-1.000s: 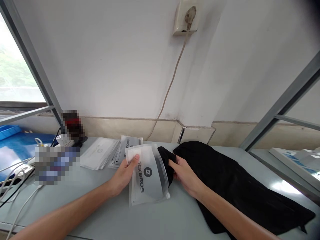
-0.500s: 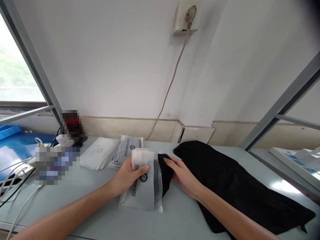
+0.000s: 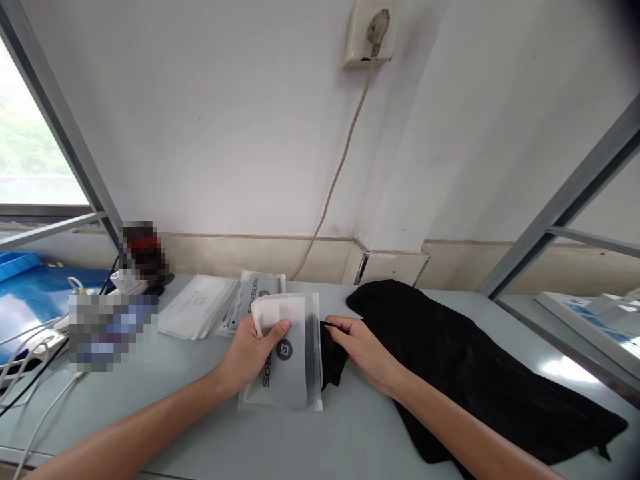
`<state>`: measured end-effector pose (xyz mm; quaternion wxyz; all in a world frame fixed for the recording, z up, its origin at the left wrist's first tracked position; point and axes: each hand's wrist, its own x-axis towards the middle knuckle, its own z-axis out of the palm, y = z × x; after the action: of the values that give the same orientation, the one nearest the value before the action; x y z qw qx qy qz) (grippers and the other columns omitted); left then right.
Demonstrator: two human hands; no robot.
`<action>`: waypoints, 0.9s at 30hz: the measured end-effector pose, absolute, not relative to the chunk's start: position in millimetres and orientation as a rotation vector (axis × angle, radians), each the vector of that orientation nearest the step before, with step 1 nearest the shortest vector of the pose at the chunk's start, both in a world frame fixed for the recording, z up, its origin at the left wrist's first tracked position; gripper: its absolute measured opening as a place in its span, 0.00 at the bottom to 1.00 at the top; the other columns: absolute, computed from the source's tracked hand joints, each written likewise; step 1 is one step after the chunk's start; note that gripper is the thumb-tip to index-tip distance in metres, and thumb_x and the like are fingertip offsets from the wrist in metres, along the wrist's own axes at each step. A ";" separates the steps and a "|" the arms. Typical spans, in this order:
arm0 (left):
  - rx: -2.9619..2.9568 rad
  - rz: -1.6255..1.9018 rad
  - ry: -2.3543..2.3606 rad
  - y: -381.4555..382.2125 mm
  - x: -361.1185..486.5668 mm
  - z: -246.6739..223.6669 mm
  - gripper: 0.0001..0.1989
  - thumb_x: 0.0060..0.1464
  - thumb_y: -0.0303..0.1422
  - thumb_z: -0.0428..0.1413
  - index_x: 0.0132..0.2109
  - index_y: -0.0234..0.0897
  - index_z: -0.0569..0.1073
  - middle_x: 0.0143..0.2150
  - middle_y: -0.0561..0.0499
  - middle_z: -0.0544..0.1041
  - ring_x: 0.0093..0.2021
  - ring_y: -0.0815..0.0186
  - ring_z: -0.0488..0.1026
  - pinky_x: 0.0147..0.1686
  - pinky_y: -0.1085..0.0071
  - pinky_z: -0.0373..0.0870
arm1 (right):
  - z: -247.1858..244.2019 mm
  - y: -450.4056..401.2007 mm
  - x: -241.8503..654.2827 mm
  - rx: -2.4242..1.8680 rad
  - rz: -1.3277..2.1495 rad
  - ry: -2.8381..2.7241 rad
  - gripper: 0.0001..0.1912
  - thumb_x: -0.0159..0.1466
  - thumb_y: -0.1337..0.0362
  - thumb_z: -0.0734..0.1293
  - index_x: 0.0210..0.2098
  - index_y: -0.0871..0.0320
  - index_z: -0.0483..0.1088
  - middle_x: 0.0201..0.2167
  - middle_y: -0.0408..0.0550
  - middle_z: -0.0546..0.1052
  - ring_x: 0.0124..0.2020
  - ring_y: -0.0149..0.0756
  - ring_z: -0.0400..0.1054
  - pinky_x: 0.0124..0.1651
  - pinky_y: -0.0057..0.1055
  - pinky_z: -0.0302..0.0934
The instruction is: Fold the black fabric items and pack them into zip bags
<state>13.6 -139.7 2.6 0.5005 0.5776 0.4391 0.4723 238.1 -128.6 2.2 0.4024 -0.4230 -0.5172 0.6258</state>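
A frosted zip bag with dark print stands tilted over the grey table, its zip edge facing right. My left hand grips its left side, thumb across the front. At the bag's right edge, my right hand pinches a small folded black cloth, part of which is hidden behind the bag. A large black fabric piece lies on the table under and beside my right forearm.
Printed bags and a stack of white packets lie behind my left hand. Cables and blurred items are at the left. Metal frame posts rise at both sides, and a wall socket is above.
The black cloth at the bag's edge has dropped lower and bunched, and my right fingers now pinch its upper part. The bag has tipped slightly, with its zip edge more upright.
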 end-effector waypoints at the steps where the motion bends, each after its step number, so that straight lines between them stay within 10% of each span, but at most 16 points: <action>1: 1.420 1.114 1.055 -140.1 13.9 2.8 0.21 0.60 0.49 0.63 0.48 0.36 0.78 0.41 0.46 0.82 0.41 0.59 0.78 0.40 0.67 0.76 | 2.5 -128.8 237.9 -1.056 1.568 -1.320 0.19 0.58 0.46 0.76 0.31 0.58 0.78 0.28 0.44 0.77 0.30 0.36 0.70 0.37 0.33 0.65; 11: 1.520 0.889 0.847 -142.0 12.3 3.3 0.31 0.54 0.44 0.69 0.60 0.40 0.71 0.52 0.44 0.81 0.52 0.54 0.78 0.48 0.63 0.76 | -2.9 -125.3 241.3 -1.043 1.384 -1.350 0.18 0.63 0.45 0.74 0.35 0.54 0.74 0.27 0.39 0.75 0.28 0.33 0.66 0.32 0.30 0.59; 20: 1.429 1.220 1.078 -132.2 11.7 -1.9 0.32 0.54 0.43 0.69 0.62 0.41 0.69 0.58 0.44 0.79 0.58 0.52 0.75 0.56 0.60 0.73 | 9.4 -130.8 238.8 -0.785 1.725 -1.103 0.19 0.57 0.60 0.80 0.47 0.49 0.77 0.45 0.44 0.81 0.46 0.39 0.73 0.51 0.35 0.67; 27: 1.328 1.044 1.036 -136.9 10.0 -0.6 0.25 0.59 0.52 0.63 0.53 0.38 0.76 0.47 0.45 0.82 0.50 0.54 0.78 0.48 0.63 0.76 | 2.8 -127.1 241.2 -0.863 1.658 -1.194 0.16 0.58 0.57 0.79 0.43 0.54 0.77 0.41 0.46 0.83 0.42 0.40 0.75 0.47 0.36 0.67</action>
<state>10.0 -136.9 -0.6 0.5481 0.5604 0.4372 0.4409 241.2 -127.1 2.8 0.4456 -0.3483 -0.4821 0.6691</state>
